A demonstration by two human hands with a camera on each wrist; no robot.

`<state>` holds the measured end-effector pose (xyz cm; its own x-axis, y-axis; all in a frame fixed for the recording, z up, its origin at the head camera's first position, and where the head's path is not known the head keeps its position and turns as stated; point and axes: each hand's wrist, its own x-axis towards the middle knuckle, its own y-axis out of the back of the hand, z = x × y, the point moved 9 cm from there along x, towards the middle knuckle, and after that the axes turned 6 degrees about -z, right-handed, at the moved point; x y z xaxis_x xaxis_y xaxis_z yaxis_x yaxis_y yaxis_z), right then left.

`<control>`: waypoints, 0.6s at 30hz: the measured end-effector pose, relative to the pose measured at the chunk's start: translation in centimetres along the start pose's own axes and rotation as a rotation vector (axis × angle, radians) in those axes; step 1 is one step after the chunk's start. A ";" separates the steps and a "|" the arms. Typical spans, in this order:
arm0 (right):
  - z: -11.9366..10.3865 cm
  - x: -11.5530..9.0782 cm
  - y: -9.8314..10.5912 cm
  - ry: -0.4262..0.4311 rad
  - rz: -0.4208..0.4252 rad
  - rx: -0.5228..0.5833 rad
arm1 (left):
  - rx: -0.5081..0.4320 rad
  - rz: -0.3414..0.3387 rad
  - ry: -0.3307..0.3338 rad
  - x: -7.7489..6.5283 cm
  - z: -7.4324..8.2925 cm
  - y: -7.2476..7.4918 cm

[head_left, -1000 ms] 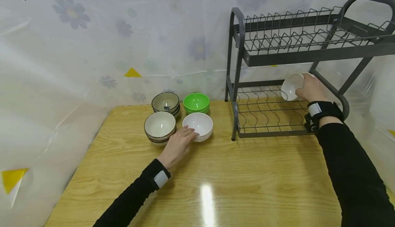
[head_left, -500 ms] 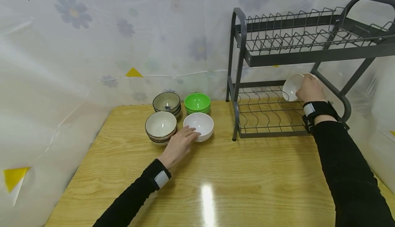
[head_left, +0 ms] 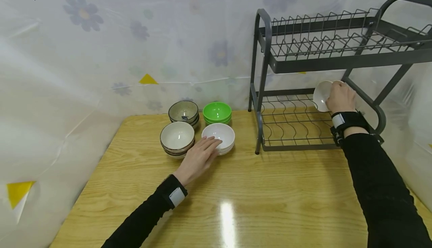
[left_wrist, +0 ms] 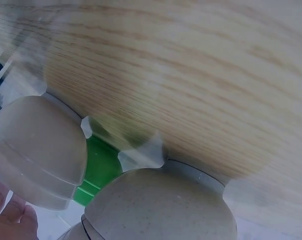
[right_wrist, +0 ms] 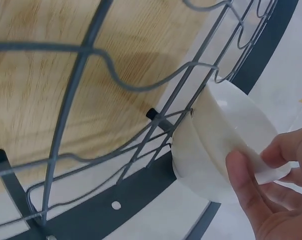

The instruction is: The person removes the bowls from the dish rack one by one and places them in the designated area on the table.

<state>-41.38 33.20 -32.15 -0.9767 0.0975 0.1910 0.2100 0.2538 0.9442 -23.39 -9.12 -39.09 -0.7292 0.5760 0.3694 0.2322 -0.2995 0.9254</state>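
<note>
On the lower tier of the rack, my right hand pinches the rim of a white bowl between thumb and fingers. This bowl is tipped on its side against the wires, nested close against a second white bowl. My left hand reaches to a stack of white bowls, its fingers loosely extended over the near rim. In the left wrist view its fingers show at the lower left, right beside that stack.
A dark two-tier dish rack stands at the right, its upper wire tier over my right hand. Left of the white stack are brown-rimmed cream bowls. Grey-green bowls and green bowls stand behind, near the curtained wall.
The bowl in my right hand has shifted slightly right and shows a narrower opening. My right wrist has swung a little left. My left fingers have edged slightly farther over the white stack.
</note>
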 end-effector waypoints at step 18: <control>-0.5 -0.7 1.4 0.051 -0.006 0.029 | -0.006 -0.011 0.003 -0.1 0.1 0.1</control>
<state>-40.47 33.00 -30.85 -0.9787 0.0475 0.1998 0.2050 0.2818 0.9373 -23.23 -9.08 -38.98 -0.7334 0.5774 0.3588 0.2201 -0.2977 0.9289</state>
